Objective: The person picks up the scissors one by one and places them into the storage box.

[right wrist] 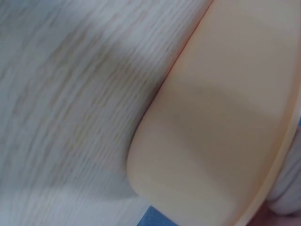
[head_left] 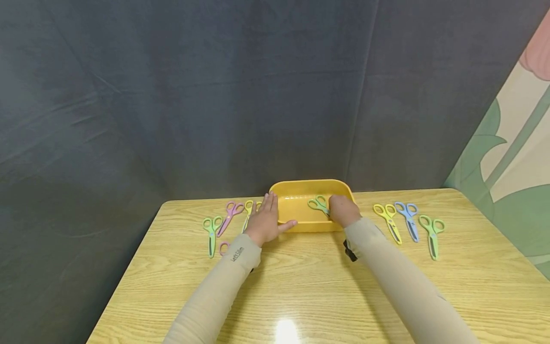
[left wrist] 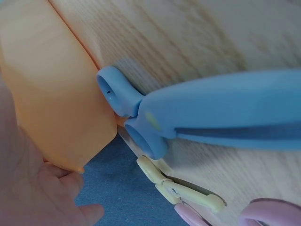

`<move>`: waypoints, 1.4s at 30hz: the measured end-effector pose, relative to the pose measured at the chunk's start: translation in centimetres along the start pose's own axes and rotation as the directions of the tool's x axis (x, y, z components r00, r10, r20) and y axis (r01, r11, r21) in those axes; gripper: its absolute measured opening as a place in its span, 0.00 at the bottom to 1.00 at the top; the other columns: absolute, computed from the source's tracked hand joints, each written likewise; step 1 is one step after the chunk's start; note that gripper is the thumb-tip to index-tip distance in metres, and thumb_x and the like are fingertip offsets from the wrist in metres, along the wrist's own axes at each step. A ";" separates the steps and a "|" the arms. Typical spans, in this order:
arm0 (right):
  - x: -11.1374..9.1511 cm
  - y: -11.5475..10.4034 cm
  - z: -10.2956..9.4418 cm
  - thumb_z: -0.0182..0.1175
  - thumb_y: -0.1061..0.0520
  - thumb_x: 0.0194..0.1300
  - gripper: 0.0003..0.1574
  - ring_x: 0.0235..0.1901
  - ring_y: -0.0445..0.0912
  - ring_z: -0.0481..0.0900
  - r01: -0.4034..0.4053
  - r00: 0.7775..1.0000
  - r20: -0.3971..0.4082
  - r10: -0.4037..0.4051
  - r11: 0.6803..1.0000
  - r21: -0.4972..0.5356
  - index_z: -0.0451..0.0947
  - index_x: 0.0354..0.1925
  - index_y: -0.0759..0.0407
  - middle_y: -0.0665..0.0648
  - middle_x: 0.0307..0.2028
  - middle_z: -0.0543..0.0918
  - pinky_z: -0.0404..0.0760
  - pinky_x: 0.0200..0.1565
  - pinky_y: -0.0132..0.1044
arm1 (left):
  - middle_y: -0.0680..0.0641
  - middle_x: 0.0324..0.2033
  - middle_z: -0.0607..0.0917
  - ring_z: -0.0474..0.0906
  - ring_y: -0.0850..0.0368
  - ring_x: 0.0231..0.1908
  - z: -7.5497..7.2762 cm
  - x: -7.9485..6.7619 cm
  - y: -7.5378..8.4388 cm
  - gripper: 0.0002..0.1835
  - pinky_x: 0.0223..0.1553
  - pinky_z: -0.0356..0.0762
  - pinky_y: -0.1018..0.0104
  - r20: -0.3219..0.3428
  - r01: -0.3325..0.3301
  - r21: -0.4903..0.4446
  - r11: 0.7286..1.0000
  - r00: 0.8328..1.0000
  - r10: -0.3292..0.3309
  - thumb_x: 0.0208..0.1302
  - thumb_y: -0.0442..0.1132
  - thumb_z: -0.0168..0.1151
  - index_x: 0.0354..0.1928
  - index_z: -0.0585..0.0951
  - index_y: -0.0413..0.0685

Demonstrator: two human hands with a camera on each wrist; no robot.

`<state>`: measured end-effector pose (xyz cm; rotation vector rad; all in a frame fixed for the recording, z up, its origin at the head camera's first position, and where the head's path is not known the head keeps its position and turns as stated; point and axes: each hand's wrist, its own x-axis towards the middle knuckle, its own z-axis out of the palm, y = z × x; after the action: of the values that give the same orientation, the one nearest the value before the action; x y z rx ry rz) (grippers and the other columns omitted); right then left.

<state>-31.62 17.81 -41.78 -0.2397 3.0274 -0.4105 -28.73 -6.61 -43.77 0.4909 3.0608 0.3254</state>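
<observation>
A yellow plastic tray (head_left: 294, 209) stands at the table's back edge. My left hand (head_left: 265, 223) rests on its left end with fingers straight and thumb spread along the front rim. Inside the tray's right part, my right hand (head_left: 343, 211) is curled over the blade end of green scissors (head_left: 318, 203), whose handle loops point left and away. In the right wrist view, the tray wall (right wrist: 202, 141) hides most of that hand. Blue scissors (left wrist: 202, 106) lie on the table by the tray in the left wrist view; the left hand and arm cover them in the head view.
Left of the tray lie green scissors (head_left: 212, 236), purple scissors (head_left: 230, 217), partly covered yellow scissors (head_left: 248, 208) and a pink handle loop (head_left: 224, 247). To the right are yellow scissors (head_left: 390, 220), blue scissors (head_left: 409, 220) and green scissors (head_left: 432, 236). A dark curtain (head_left: 258, 95) hangs behind the table.
</observation>
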 end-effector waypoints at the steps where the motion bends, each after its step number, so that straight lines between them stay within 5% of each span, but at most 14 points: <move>1: 0.0 0.0 0.1 0.60 0.68 0.64 0.03 0.27 0.50 0.74 -0.001 1.000 -0.002 0.001 1.000 0.003 0.78 0.32 0.64 0.59 0.29 0.82 0.77 0.29 0.44 | 0.39 0.80 0.43 0.39 0.45 0.79 0.0 0.0 0.0 0.59 0.75 0.44 0.39 0.002 0.001 -0.002 1.000 1.000 -0.001 0.67 0.76 0.47 0.80 0.44 0.36; 11: -0.2 0.2 0.2 0.60 0.67 0.65 0.03 0.30 0.51 0.78 0.009 0.999 -0.037 -0.007 0.999 0.045 0.80 0.37 0.67 0.62 0.33 0.84 0.79 0.31 0.45 | 0.39 0.79 0.45 0.40 0.45 0.79 -0.4 -0.2 0.1 0.59 0.75 0.42 0.39 -0.007 -0.008 0.007 1.000 1.000 0.008 0.67 0.76 0.47 0.79 0.45 0.36; 18: -1.0 0.3 0.5 0.63 0.68 0.63 0.11 0.37 0.58 0.83 0.084 0.982 -0.178 -0.069 0.993 0.079 0.80 0.45 0.72 0.69 0.41 0.83 0.83 0.37 0.51 | 0.40 0.80 0.43 0.38 0.46 0.79 0.0 0.1 -0.1 0.60 0.75 0.41 0.39 0.014 -0.002 0.016 1.000 1.000 0.002 0.66 0.78 0.45 0.80 0.43 0.37; 26: -1.2 0.9 1.6 0.60 0.70 0.64 0.11 0.25 0.52 0.75 0.163 0.926 -0.358 -0.117 0.981 0.101 0.79 0.46 0.71 0.68 0.37 0.80 0.78 0.28 0.47 | 0.39 0.80 0.45 0.39 0.45 0.79 -0.2 -0.1 0.0 0.59 0.75 0.43 0.38 0.000 -0.005 0.015 1.000 1.000 0.005 0.67 0.77 0.45 0.80 0.46 0.36; 36: -2.1 1.3 2.2 0.62 0.66 0.68 0.12 0.40 0.63 0.78 0.202 0.863 -0.486 -0.141 0.977 0.074 0.78 0.49 0.70 0.69 0.43 0.80 0.82 0.31 0.52 | 0.40 0.80 0.45 0.39 0.46 0.79 -0.1 -0.1 0.0 0.59 0.75 0.44 0.38 0.006 0.003 0.025 1.000 1.000 -0.003 0.66 0.78 0.45 0.80 0.45 0.37; 42: -2.3 1.7 2.2 0.63 0.67 0.65 0.10 0.38 0.63 0.76 0.241 0.788 -0.592 -0.170 0.970 0.042 0.79 0.45 0.71 0.69 0.40 0.79 0.79 0.36 0.55 | 0.39 0.80 0.44 0.40 0.46 0.79 -0.1 0.0 0.0 0.59 0.74 0.44 0.38 0.001 0.003 0.028 1.000 1.000 -0.003 0.66 0.78 0.44 0.80 0.45 0.37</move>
<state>-29.40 19.21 -44.21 -0.5312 3.5728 -0.8143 -28.75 -6.62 -43.68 0.4881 3.0690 0.2833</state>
